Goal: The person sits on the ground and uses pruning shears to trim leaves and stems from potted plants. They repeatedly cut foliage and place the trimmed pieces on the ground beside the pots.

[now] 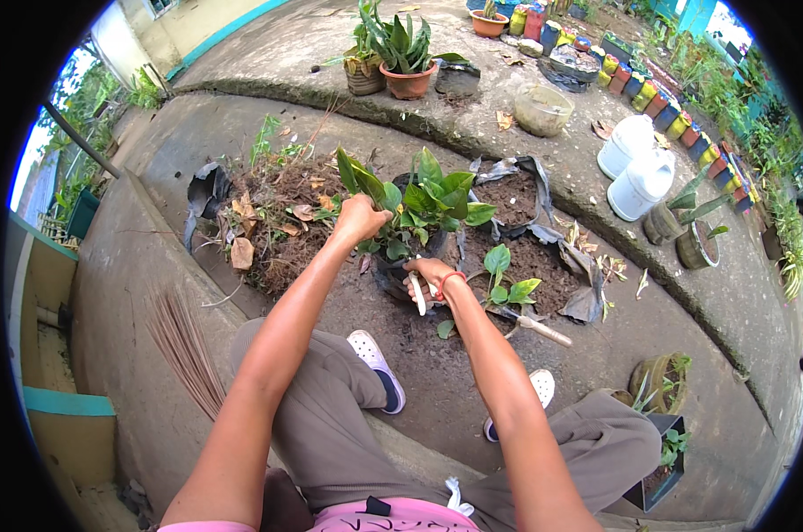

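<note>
A leafy green plant (437,197) stands in a dark pot (391,277) in front of me. My left hand (362,220) is closed at the left side of its foliage, seemingly pinching a leaf or stem. Low by the pot's rim, my right hand (430,277) grips a pair of white-handled shears (418,296). Leaves and fingers hide the blades. A red band circles my right wrist. Just right of that hand, a small leafy cutting (508,282) lies against dark soil.
Left of the pot is a heap of soil and dry leaves (286,222). A torn black sheet (588,297) edges more soil on the right, near a wooden-handled tool (543,331). White jugs (643,184) and potted plants (408,80) stand on the raised concrete. A stick broom (184,346) lies left.
</note>
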`<state>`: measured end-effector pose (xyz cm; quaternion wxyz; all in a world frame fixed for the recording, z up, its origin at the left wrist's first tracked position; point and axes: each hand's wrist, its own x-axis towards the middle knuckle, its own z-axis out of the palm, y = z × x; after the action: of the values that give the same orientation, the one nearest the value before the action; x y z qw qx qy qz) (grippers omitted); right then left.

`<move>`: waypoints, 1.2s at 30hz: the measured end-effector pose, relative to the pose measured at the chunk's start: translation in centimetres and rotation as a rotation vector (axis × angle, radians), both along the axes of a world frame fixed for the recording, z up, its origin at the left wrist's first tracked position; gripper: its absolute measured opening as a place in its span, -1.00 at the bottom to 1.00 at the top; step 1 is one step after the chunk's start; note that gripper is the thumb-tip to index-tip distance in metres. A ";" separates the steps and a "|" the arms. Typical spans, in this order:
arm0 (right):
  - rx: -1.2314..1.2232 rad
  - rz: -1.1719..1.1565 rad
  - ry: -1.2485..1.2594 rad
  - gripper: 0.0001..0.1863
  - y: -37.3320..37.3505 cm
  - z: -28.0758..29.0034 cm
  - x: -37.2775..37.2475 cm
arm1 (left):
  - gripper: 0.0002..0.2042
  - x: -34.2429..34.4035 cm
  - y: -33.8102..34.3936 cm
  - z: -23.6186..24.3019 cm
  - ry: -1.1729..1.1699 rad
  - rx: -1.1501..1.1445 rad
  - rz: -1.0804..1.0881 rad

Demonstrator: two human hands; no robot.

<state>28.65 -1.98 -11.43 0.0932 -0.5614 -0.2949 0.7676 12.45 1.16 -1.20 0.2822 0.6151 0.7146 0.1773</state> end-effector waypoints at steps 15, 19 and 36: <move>0.621 0.385 -0.493 -0.52 -2.5 9.7 7.6 | -0.76 -2.2 0.5 5.3 -0.268 0.244 0.085; 0.683 0.397 -0.388 -0.58 -2.6 10.6 6.8 | -0.75 -3.0 0.0 8.1 -0.479 0.436 0.133; 0.409 0.265 0.260 -0.64 0.2 16.2 -8.1 | -0.72 -16.2 -0.7 9.5 -1.502 0.537 0.592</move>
<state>20.58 -1.76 4.74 0.1406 -0.3844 -0.5003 0.7630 -3.80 0.44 8.32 0.4680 0.1679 0.4028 0.7685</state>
